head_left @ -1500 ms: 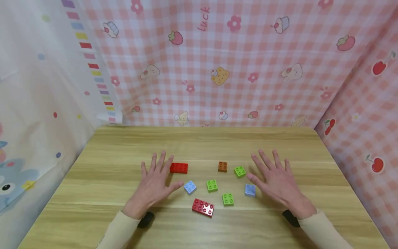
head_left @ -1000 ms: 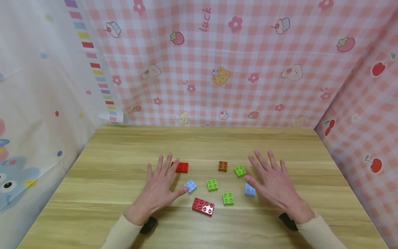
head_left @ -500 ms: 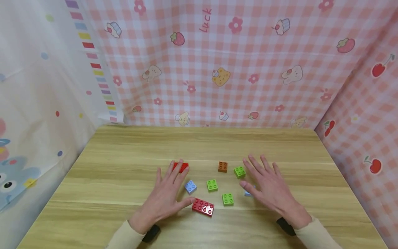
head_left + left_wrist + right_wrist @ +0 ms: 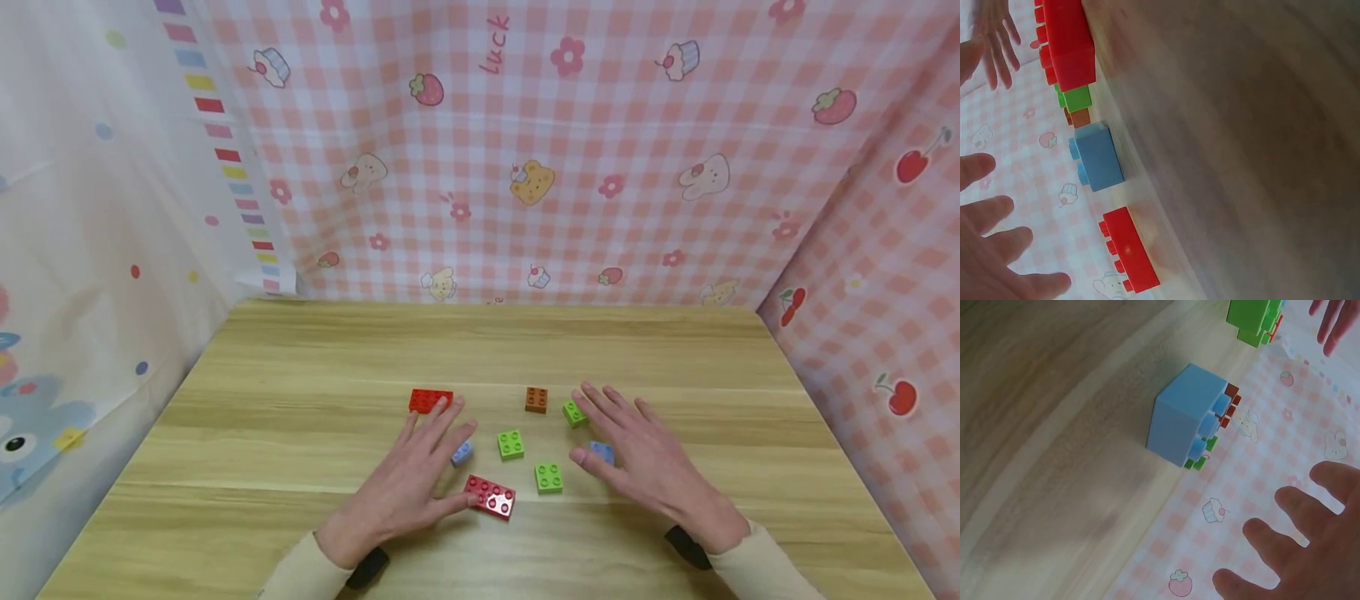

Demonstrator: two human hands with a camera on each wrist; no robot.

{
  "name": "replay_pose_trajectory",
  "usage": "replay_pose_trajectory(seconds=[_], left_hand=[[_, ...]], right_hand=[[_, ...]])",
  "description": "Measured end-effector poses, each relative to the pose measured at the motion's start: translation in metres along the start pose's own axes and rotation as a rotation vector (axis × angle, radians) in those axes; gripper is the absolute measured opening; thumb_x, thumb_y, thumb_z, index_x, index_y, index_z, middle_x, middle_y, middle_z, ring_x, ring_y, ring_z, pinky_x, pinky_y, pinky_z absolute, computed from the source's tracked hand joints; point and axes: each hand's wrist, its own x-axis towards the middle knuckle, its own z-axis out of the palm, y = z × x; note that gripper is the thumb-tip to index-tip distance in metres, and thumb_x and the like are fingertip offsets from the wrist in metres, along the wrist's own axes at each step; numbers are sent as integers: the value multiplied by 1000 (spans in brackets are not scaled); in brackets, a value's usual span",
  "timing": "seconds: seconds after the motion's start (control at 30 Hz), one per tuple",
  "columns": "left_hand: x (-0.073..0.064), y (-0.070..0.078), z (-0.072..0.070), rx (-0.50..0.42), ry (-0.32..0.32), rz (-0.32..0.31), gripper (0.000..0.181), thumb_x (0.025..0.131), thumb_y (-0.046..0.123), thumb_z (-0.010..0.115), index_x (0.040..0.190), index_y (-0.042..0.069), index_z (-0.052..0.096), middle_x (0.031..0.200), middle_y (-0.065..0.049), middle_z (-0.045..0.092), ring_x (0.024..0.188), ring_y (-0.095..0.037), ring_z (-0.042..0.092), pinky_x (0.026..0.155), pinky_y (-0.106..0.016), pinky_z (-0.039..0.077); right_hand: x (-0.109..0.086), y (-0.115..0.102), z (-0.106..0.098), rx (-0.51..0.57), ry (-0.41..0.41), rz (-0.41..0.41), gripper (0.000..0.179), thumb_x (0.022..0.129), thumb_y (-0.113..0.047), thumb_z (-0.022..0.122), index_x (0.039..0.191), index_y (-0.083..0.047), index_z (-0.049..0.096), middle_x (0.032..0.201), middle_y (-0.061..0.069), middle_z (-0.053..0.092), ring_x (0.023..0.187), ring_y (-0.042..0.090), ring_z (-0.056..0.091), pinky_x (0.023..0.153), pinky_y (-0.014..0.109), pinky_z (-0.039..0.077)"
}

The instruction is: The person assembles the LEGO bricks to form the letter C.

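Note:
My left hand (image 4: 405,483) hovers palm down with fingers spread, and partly hides a blue brick (image 4: 462,454). Its fingertips overlap a red eight-stud brick (image 4: 424,401) in the head view, and its thumb overlaps a darker red one (image 4: 495,498). In the left wrist view the fingers (image 4: 997,244) stand apart from the bricks. My right hand (image 4: 648,462), also spread and holding nothing, hangs over another blue brick (image 4: 602,451) and a green brick (image 4: 573,414). The right wrist view shows that blue brick (image 4: 1188,415) below the fingers (image 4: 1272,544), untouched.
Between the hands lie two green bricks, one farther back (image 4: 511,444) and one nearer (image 4: 548,477), and a brown brick (image 4: 536,399). They lie on a wood-grain table (image 4: 300,358). A pink checked curtain (image 4: 465,150) hangs behind; other curtains flank both sides.
Both hands have drifted inward over the bricks, the left to the right and the right to the left, each also slightly toward the near edge. The bricks stay where they were.

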Motion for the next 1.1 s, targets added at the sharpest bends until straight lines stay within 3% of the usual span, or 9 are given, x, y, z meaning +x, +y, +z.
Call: replay_pose_trajectory(seconds=[0.4, 0.7, 0.9, 1.1], left_hand=[[4, 4, 0, 3, 13, 134, 74, 93, 48, 74, 150, 7, 51, 154, -11, 51, 146, -31, 43, 120, -58, 33], [7, 7, 0, 5, -53, 183, 62, 92, 48, 77, 139, 11, 62, 141, -4, 62, 136, -24, 52, 120, -51, 35], [8, 6, 1, 8, -82, 218, 55, 90, 45, 80, 132, 12, 66, 130, -1, 66, 128, -19, 57, 120, -46, 38], [10, 7, 3, 13, -133, 232, 53, 91, 43, 80, 132, 12, 66, 128, 0, 67, 125, -17, 59, 119, -42, 38]], right_hand=[[0, -9, 5, -18, 1, -46, 74, 101, -60, 56, 151, -6, 51, 162, 13, 40, 148, 40, 37, 117, 66, 32], [0, -16, 11, -3, 18, -84, 77, 96, -61, 64, 149, -6, 54, 148, 16, 57, 138, 38, 50, 115, 66, 34], [-1, -19, 13, 6, -37, -98, 79, 93, -62, 67, 148, -7, 55, 147, 15, 58, 136, 34, 53, 116, 66, 32], [-2, -22, 18, -25, -107, -184, 74, 93, -59, 69, 146, -9, 57, 143, 9, 62, 134, 29, 54, 115, 64, 36]])
